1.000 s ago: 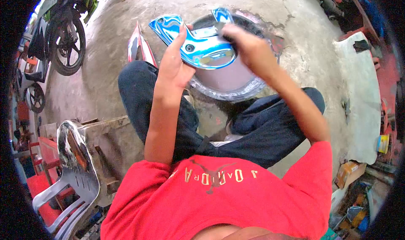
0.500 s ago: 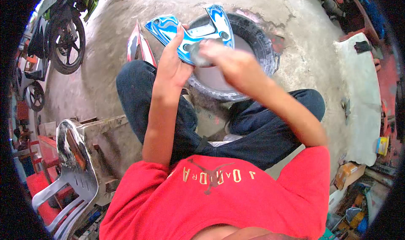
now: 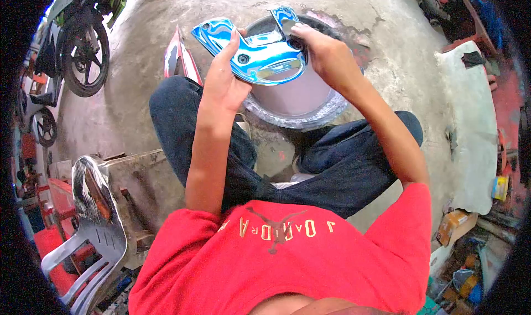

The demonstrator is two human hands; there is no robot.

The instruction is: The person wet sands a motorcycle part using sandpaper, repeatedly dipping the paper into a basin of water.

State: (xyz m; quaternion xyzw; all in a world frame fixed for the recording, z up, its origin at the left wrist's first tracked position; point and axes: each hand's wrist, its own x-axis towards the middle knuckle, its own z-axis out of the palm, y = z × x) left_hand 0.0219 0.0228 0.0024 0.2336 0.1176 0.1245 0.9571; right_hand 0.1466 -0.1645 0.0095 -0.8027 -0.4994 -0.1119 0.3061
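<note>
Panel (image 3: 261,56) held crosswise over tub (image 3: 301,120)

Left hand (image 3: 227,79) grips its left part; right hand (image 3: 329,56) pinches a dark pad (image 3: 288,27) against its right prong. Its long axis runs between both hands, left end past the tub's left edge.

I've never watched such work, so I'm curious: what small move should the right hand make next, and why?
Probably a short stroke of the grey pad down the right prong of the blue-and-white swirled panel: the right hand pinches the pad, which appears to lie on that prong, and the left hand grips the panel's other side, which should steady it.
</note>
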